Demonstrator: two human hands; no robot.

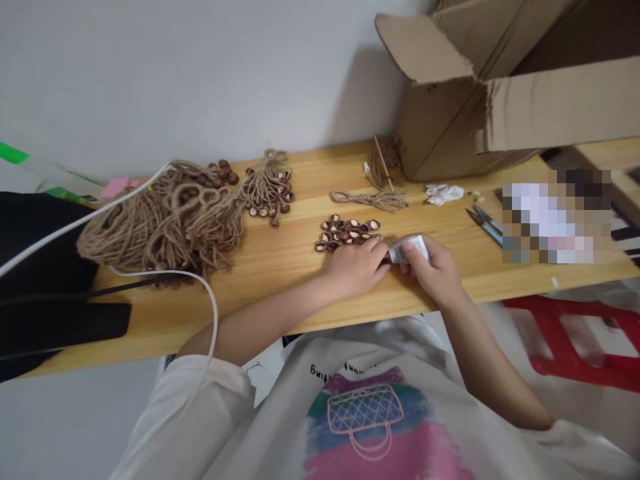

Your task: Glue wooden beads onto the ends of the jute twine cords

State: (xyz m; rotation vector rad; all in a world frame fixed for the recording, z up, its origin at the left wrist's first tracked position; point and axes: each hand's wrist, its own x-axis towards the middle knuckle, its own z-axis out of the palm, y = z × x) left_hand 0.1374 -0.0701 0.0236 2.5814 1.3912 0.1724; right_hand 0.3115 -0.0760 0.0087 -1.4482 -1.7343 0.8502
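Note:
My right hand [437,270] is closed around a silver squeeze tube [413,249], thumb pressed on its flat side. The tube's narrow end points left, to the fingers of my left hand [357,268]. Those fingers are curled and pinched together; a small dark piece shows at their tips, but its kind is hidden. Just behind my left hand lies a cluster of brown nut shell halves [345,233], several with pale insides showing. A looped hank of twine [370,199] rests farther back on the wooden table [280,280].
Twine bundles [165,220] and a tied bunch of cords with shells [270,190] lie left. A white cable [214,300] loops over my left arm. Crumpled tissue [444,193], scissors [485,225] and a large cardboard box [445,120] stand right. A red stool [560,340] is below.

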